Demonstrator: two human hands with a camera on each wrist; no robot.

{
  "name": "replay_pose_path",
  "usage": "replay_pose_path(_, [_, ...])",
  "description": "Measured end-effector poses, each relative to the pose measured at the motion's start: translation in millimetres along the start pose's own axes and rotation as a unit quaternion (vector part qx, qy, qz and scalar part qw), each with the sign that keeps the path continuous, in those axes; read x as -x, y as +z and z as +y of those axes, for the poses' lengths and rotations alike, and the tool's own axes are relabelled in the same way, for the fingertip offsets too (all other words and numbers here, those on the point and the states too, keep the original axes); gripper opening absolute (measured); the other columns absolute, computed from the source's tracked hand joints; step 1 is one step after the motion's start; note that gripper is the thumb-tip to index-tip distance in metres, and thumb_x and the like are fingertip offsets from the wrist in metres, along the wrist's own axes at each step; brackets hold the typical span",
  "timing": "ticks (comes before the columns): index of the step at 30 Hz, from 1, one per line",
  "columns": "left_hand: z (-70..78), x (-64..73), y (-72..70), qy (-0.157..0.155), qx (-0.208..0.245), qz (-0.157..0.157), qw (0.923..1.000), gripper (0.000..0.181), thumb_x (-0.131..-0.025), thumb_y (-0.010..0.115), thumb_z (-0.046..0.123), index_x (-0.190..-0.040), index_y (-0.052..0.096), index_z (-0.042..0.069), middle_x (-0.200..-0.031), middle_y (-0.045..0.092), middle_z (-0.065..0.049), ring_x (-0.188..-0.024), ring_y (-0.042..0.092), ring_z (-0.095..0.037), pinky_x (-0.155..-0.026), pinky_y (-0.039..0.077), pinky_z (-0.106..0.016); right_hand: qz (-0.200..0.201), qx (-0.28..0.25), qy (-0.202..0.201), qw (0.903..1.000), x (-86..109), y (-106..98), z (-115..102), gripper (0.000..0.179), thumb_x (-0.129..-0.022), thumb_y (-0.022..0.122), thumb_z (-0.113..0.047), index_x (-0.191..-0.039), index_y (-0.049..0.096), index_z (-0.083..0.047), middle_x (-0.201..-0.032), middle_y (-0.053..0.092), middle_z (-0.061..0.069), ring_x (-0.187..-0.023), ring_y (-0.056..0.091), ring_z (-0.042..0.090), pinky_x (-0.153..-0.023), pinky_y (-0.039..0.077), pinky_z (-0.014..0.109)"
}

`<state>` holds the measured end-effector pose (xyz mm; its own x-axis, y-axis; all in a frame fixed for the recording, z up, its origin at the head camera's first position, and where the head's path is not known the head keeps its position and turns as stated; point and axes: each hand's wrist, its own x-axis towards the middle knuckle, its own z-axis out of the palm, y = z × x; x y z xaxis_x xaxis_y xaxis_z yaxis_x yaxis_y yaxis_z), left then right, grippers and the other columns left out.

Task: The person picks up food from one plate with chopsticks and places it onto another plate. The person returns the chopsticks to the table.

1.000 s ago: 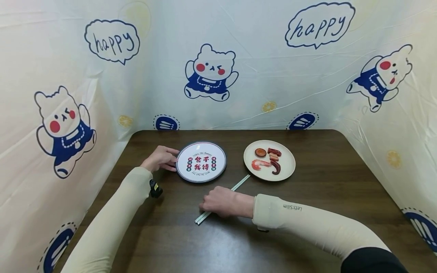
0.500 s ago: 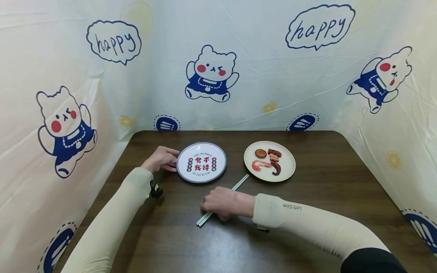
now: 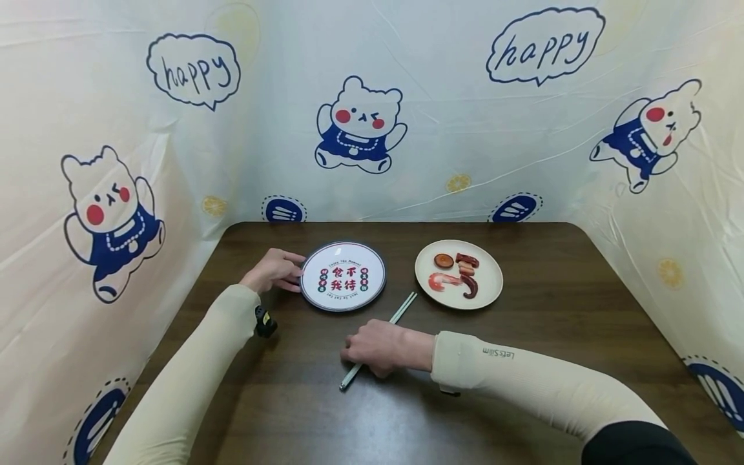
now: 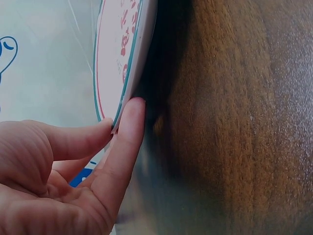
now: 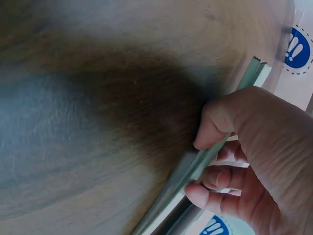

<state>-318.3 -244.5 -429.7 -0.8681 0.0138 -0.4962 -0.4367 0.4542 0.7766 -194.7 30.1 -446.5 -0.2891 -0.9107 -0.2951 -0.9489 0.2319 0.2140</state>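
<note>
My left hand (image 3: 275, 270) pinches the left rim of a white plate (image 3: 343, 300) with a dark blue edge and red printed characters. In the left wrist view, the thumb (image 4: 80, 141) lies on the rim's upper side and a finger (image 4: 128, 132) is under it. My right hand (image 3: 376, 347) grips a pair of pale green chopsticks (image 3: 403, 307) in front of the plates. The right wrist view shows the chopsticks (image 5: 198, 166) lying side by side between thumb and fingers, close over the table. Part of their length is hidden under the hand.
A cream plate (image 3: 427, 284) stands to the right, bearing a shrimp (image 3: 444, 280), a round brown slice (image 3: 444, 260), a curled dark red piece (image 3: 471, 286) and meat-like pieces (image 3: 467, 263). The brown wooden table (image 3: 540, 323) is backed by a printed curtain (image 3: 447, 90).
The chopsticks have turned slightly in my right hand: their far tips have shifted left and their near ends right. The left hand and both plates have stayed put.
</note>
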Motion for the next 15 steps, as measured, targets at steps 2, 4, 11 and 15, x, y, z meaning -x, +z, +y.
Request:
replay_pose_path(2, [-0.3,-0.3,-0.4,0.003,-0.003,-0.001,1.0,0.055,-0.103,0.062,-0.001,-0.156,0.047,-0.001,-0.134,0.057,-0.029,-0.089,0.072,-0.027,-0.082,0.065,-0.04,0.001,0.0,0.001,1.0,0.8,0.8,0.2,0.027,-0.093,0.076,-0.018,-0.118,0.071,-0.026,-0.101,0.066,-0.005,-0.069,0.063,0.014,-0.055,0.055,0.028])
replay_pose_path(4, [-0.5,-1.0,-0.4,0.003,-0.003,0.001,1.0,0.055,-0.103,0.062,-0.002,-0.156,0.048,0.0,-0.134,0.057,-0.028,-0.088,0.072,-0.027,-0.082,0.065,-0.039,0.001,0.0,0.001,1.0,1.7,1.1,0.8,0.027,-0.094,0.075,-0.018,-0.12,0.071,-0.026,-0.102,0.066,-0.004,-0.07,0.063,0.014,-0.055,0.055,0.028])
replay_pose_path(11, [-2.2,-2.1,0.0,0.006,-0.003,-0.001,1.0,0.055,-0.103,0.062,-0.002,-0.156,0.047,-0.001,-0.132,0.058,-0.029,-0.088,0.072,-0.027,-0.081,0.065,-0.039,0.012,0.024,-0.003,0.9996,5.8,1.5,-0.6,0.026,-0.098,0.072,-0.022,-0.124,0.068,-0.026,-0.106,0.066,-0.003,-0.079,0.066,0.014,-0.061,0.055,0.027])
replay_pose_path(15, [-1.5,-2.9,0.2,0.001,-0.001,0.001,1.0,0.054,-0.103,0.062,-0.001,-0.156,0.048,0.0,-0.132,0.058,-0.028,-0.087,0.072,-0.026,-0.081,0.065,-0.038,0.017,0.053,-0.007,0.9984,8.2,1.7,-2.0,0.026,-0.102,0.069,-0.027,-0.128,0.066,-0.026,-0.112,0.066,-0.004,-0.093,0.067,0.014,-0.072,0.056,0.027])
